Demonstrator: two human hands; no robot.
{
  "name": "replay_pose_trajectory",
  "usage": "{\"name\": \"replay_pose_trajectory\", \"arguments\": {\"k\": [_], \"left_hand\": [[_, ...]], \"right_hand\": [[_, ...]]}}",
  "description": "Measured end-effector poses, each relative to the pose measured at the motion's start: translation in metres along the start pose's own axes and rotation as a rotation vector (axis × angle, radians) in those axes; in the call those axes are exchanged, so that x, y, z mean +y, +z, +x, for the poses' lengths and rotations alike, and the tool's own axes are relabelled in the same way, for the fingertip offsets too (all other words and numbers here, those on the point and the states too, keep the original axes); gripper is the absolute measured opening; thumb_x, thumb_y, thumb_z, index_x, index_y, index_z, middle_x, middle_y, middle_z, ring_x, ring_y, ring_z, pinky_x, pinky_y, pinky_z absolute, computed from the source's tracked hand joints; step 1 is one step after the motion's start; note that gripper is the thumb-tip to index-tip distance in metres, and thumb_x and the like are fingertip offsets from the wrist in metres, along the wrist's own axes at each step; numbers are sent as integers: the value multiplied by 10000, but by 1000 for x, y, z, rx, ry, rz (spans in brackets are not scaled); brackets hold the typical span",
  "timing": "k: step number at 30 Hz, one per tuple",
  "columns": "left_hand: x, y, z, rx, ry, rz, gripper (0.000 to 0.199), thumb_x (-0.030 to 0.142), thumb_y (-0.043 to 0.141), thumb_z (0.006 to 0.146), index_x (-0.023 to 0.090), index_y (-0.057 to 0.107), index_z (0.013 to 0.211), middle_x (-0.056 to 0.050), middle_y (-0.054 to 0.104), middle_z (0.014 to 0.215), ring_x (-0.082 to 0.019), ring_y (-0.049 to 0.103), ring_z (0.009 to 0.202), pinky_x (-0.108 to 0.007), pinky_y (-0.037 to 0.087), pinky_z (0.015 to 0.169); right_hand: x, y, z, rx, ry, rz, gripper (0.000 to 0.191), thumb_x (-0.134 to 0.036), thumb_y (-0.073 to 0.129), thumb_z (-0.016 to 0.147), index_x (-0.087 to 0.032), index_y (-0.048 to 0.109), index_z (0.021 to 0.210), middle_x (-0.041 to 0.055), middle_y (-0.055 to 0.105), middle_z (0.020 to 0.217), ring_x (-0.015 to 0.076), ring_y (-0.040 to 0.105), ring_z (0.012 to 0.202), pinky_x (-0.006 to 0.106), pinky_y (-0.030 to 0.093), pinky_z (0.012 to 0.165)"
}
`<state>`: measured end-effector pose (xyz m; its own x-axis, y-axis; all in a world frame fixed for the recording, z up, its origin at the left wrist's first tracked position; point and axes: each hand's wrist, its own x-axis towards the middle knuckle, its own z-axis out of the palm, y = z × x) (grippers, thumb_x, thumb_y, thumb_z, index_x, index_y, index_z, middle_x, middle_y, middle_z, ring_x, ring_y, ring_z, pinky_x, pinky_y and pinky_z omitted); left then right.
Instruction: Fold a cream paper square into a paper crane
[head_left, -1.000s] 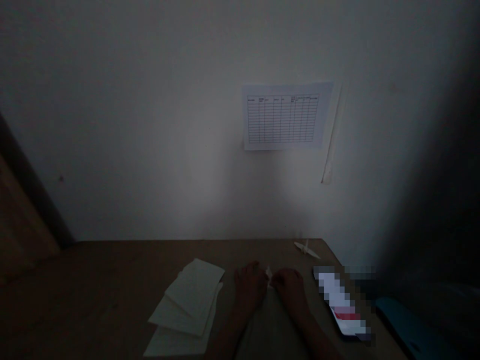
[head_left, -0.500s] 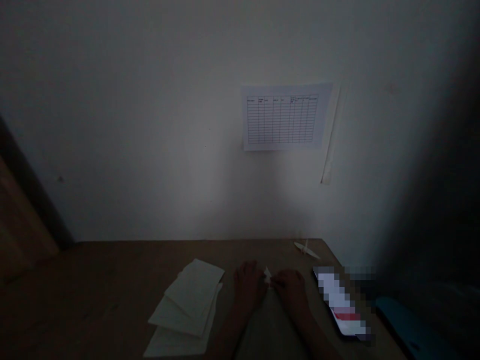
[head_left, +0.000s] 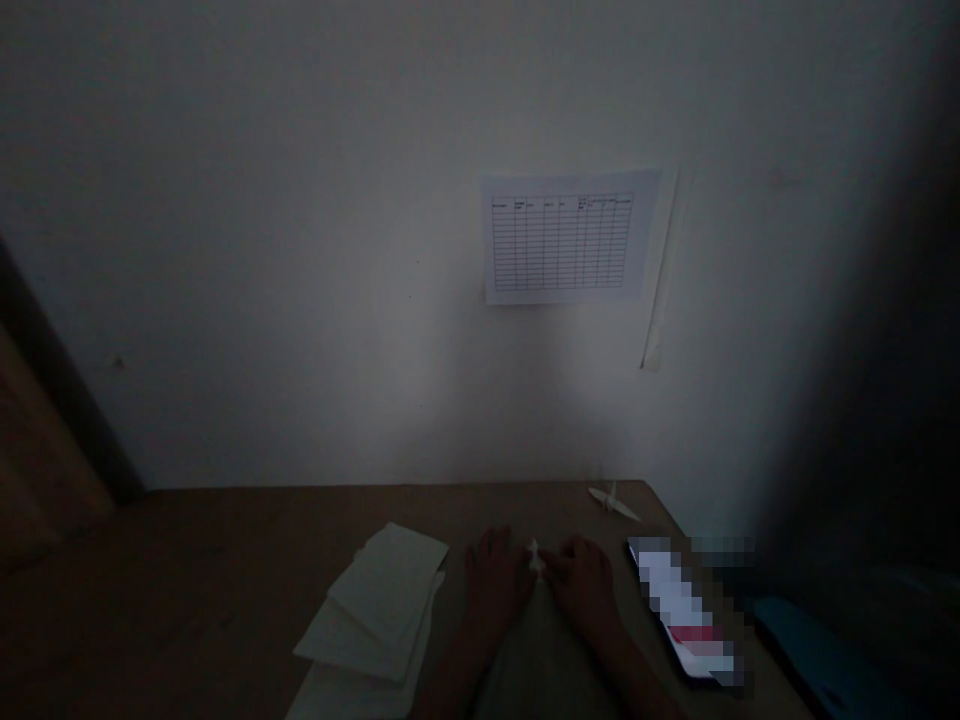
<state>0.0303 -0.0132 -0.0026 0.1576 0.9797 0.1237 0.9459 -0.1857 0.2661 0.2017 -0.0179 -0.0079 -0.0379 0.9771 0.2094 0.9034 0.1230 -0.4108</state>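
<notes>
A small piece of folded white paper [head_left: 535, 556] is pinched between my two hands near the middle of the table. My left hand [head_left: 495, 578] closes on its left side, with the thumb and index finger toward the paper. From the right, my right hand [head_left: 583, 580] grips it at the fingertips, its other fingers curled. The dim light and my fingers hide much of the paper's shape. Beyond my right hand lies a folded paper crane [head_left: 613, 502] with long narrow wings. To the left of my left hand is a loose pile of white paper sheets [head_left: 386, 595].
A phone [head_left: 679, 610] with a lit, pixelated screen lies by the right edge of the brown table [head_left: 187, 600]. A printed table sheet [head_left: 562, 240] hangs on the wall behind. A blue object [head_left: 817, 650] stands past the right edge.
My fingers have shifted slightly on the folded paper, and more of its pale upright part shows between them. The whole view has tilted up a little.
</notes>
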Motion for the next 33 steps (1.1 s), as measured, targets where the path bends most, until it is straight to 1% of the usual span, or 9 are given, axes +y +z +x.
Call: {"name": "replay_pose_trajectory", "arguments": {"k": [8,14,16,18,22,24,27,30,33], "left_hand": [[0,3,-3,1,32,26,413,418,518,976,394,620,1376,-75,387,1631,-362,320,1499,-651,181,1199],[-3,4,-4,9,52,19,454,432,503,985,414,555,1435,-89,390,1628,-366,318,1502,-668,165,1197],[-3,3,-4,12,58,17,462,426,505,984,409,546,1443,-97,408,1616,-367,324,1499,-665,165,1198],[-2,1,-4,20,49,6,472,406,536,967,382,555,1438,-104,437,1593,-362,344,1487,-652,184,1199],[0,-3,-3,68,28,-59,472,349,642,901,316,616,1371,-105,475,1557,-318,395,1452,-536,256,1209],[0,-5,-2,61,31,-68,358,338,654,896,308,694,1250,-93,477,1555,-316,406,1440,-522,252,1211],[1,-8,-3,45,48,-71,247,344,645,908,291,748,1126,-82,505,1532,-319,441,1401,-517,262,1202],[2,-12,-5,54,66,-74,257,365,603,940,293,755,1133,-70,577,1462,-313,476,1358,-520,287,1184],[3,-16,-7,41,37,-42,251,393,596,947,320,781,1100,-60,588,1460,-334,474,1362,-570,282,1171]], "right_hand": [[-5,-1,-2,-10,-24,-44,436,-266,616,905,-480,671,1281,77,646,1183,295,548,1155,449,334,1058],[-5,5,-4,29,-45,-55,461,-246,602,916,-474,642,1315,72,595,1371,314,487,1290,485,270,1122],[-3,6,-4,43,-49,-40,458,-231,602,911,-457,654,1307,73,600,1374,308,490,1295,476,276,1125],[-1,4,-4,55,-56,1,416,-229,604,908,-416,691,1269,72,617,1352,294,512,1271,437,318,1104],[7,3,-2,53,-50,108,243,-256,624,898,-330,800,1048,66,671,1254,272,570,1179,361,408,1021],[10,5,0,69,-42,154,212,-262,636,889,-310,816,990,73,685,1217,272,585,1154,352,428,999],[13,8,1,85,-38,196,197,-262,661,865,-296,825,969,81,698,1188,279,597,1139,348,447,982],[13,9,2,78,-34,191,211,-261,665,859,-307,825,989,76,703,1194,286,590,1160,360,446,998],[10,6,1,65,-31,158,246,-258,654,867,-329,813,1041,59,691,1254,290,558,1219,381,429,1035]]}}
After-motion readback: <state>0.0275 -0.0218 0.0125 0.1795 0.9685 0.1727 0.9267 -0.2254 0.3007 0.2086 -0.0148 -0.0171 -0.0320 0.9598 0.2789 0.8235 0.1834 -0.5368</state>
